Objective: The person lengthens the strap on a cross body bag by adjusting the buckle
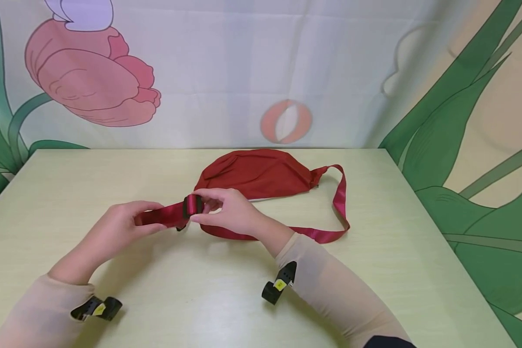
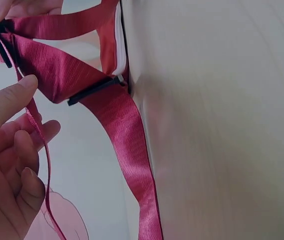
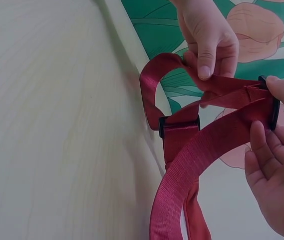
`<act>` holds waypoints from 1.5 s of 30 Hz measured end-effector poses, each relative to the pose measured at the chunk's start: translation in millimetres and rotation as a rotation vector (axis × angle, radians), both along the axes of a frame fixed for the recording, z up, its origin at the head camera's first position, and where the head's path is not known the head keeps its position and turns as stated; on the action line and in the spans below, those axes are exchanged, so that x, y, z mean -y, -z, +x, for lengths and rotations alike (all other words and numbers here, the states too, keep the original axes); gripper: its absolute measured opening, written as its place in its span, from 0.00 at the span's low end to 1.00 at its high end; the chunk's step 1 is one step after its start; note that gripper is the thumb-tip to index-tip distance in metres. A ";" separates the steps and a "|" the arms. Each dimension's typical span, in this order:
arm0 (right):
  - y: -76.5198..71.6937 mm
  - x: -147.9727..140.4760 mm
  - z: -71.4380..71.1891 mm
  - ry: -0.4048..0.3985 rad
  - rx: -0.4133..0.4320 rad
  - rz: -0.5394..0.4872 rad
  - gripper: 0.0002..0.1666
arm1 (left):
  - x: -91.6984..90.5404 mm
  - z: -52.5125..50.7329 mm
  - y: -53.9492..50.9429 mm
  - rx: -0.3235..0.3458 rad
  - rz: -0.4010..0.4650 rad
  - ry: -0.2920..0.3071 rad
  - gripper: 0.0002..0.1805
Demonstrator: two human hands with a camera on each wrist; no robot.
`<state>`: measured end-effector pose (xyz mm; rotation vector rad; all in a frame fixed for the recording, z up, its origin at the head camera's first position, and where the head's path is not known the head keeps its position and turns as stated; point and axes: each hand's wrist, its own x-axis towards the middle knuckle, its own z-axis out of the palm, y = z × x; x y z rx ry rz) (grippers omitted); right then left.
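A red waist bag (image 1: 252,174) lies toward the back of the table with its dark red strap (image 1: 340,203) looping round on the right. My left hand (image 1: 128,220) pinches the strap webbing between thumb and fingers, slightly above the tabletop. To its right, my right hand (image 1: 235,210) grips a black strap slider (image 1: 193,206) at its edge, thumb and fingertips on the frame. Webbing runs through this slider in the right wrist view. A second black fitting (image 2: 96,90) sits lower on the strap, apart from both hands.
The bag rests on a pale wood-look table (image 1: 200,295). Behind it hangs a printed curtain (image 1: 200,72) with flowers and leaves. A small black camera (image 1: 278,284) is on the right wrist, and another camera (image 1: 97,308) on the left.
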<state>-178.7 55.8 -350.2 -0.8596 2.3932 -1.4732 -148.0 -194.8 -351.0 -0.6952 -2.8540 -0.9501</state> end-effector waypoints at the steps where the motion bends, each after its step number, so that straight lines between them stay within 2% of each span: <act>1: 0.3 -0.1 -0.1 0.001 0.002 0.001 0.27 | 2.0 0.1 0.4 -0.003 -0.010 -0.005 0.19; 8: 1.7 -0.3 -0.5 0.005 -0.006 0.003 0.28 | 11.7 -0.6 0.5 0.054 -0.065 -0.036 0.19; 14: 2.8 1.0 1.1 -0.007 -0.093 0.057 0.29 | 14.4 -2.0 -0.7 0.094 -0.183 -0.050 0.17; 17: 3.8 3.1 2.1 -0.030 -0.145 0.086 0.31 | 7.3 0.6 -4.0 0.074 -0.231 -0.047 0.27; 19: 4.3 4.9 2.8 -0.050 -0.165 0.107 0.31 | -3.0 3.5 -7.7 0.046 -0.194 -0.021 0.37; 21: 4.1 7.0 3.5 -0.063 -0.151 0.118 0.32 | -15.6 6.7 -11.6 0.024 -0.113 0.027 0.46; 23: 3.6 8.3 4.4 -0.061 -0.118 0.120 0.33 | -28.9 8.2 -14.2 0.031 -0.023 0.083 0.48; 25: 3.4 8.6 4.6 -0.052 -0.076 0.107 0.33 | -38.8 8.9 -15.8 0.056 0.039 0.111 0.45; 28: 5.4 5.2 2.6 -0.032 -0.008 0.079 0.33 | -45.0 8.3 -15.9 0.074 0.082 0.083 0.38; 32: 11.5 -4.8 -4.7 -0.022 0.094 0.042 0.24 | -40.1 7.4 -13.2 0.076 0.129 0.036 0.32; 35: 14.7 -11.9 -9.7 -0.009 0.149 0.016 0.13 | -35.8 6.5 -9.5 0.129 0.182 0.061 0.33; 38: 14.5 -14.4 -11.7 -0.015 0.171 -0.009 0.07 | -34.8 5.5 -6.2 0.186 0.262 0.097 0.33; 41: 11.6 -12.8 -11.4 -0.010 0.179 -0.036 0.06 | -34.7 5.2 -5.8 0.195 0.314 0.094 0.33; 45: 7.2 -10.4 -9.9 0.033 0.187 -0.071 0.09 | -33.6 3.7 -5.7 0.191 0.327 0.065 0.33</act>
